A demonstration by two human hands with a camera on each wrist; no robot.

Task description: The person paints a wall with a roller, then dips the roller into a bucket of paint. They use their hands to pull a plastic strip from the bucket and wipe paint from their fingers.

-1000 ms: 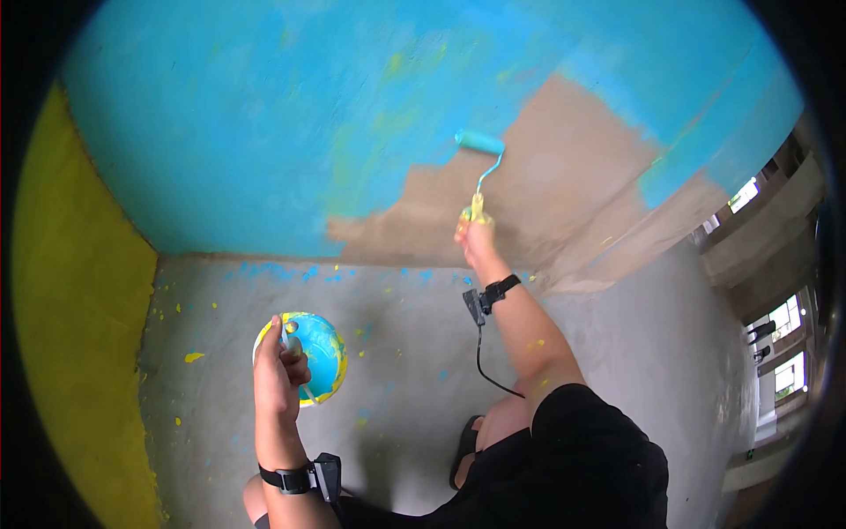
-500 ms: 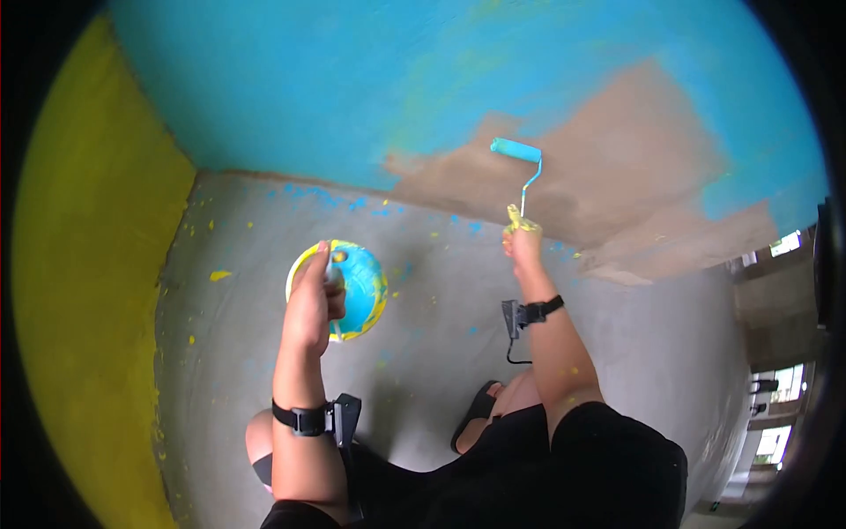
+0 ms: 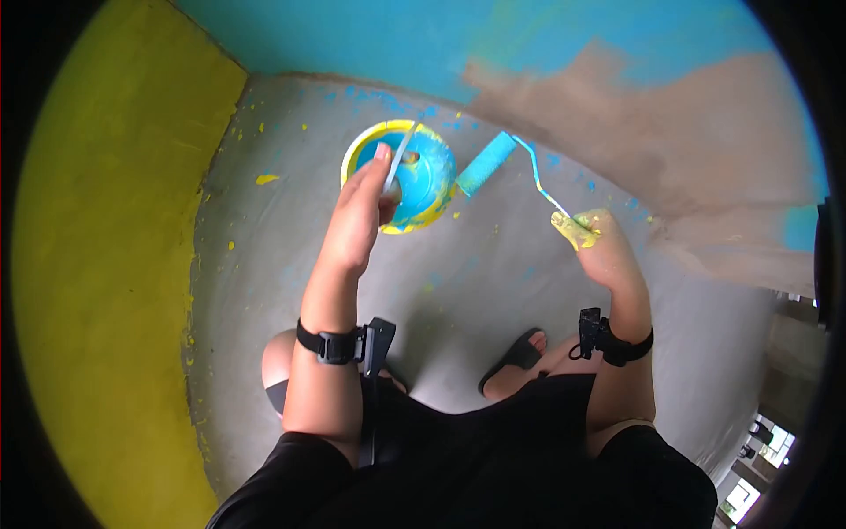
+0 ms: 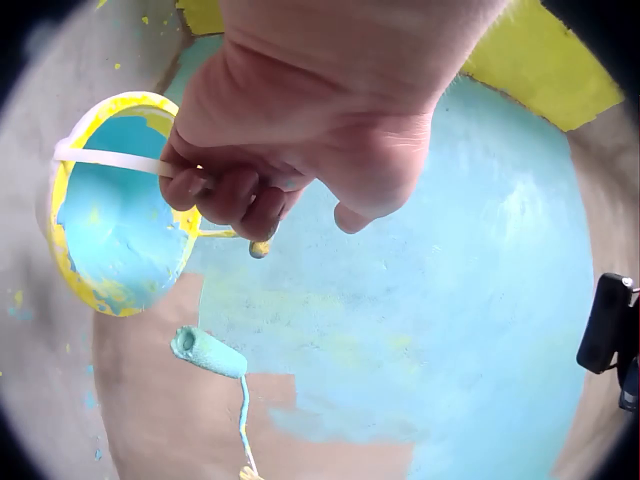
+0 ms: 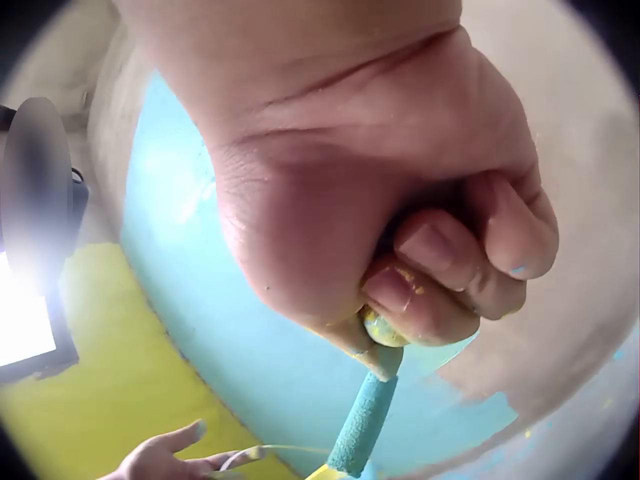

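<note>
My left hand [image 3: 357, 216] grips the white handle [image 4: 115, 160] of a paint bucket [image 3: 354, 157], several fingers hooked round it. Light blue paint coats the inside of the bucket, and yellow paint smears its rim. My right hand [image 3: 608, 251] grips a paint roller by its yellow-smeared handle [image 3: 577, 232]; in the right wrist view the fingers curl tightly round it. The roller's blue sleeve [image 3: 487, 165] hangs just right of the bucket rim in the head view, its bent wire frame [image 3: 536, 172] running back to my hand.
Ahead rises a wall part blue [image 3: 379, 40], part bare brown plaster [image 3: 696, 132]. A yellow wall [image 3: 106, 238] stands at the left. Blue and yellow spatters dot the grey concrete floor [image 3: 493, 273]. My sandalled foot [image 3: 520, 357] is below, and windows [image 3: 740, 502] show far right.
My right hand has brought the roller off the wall, down and left toward the bucket. The left hand keeps hold of the bucket handle. The head view has tilted down toward the floor.
</note>
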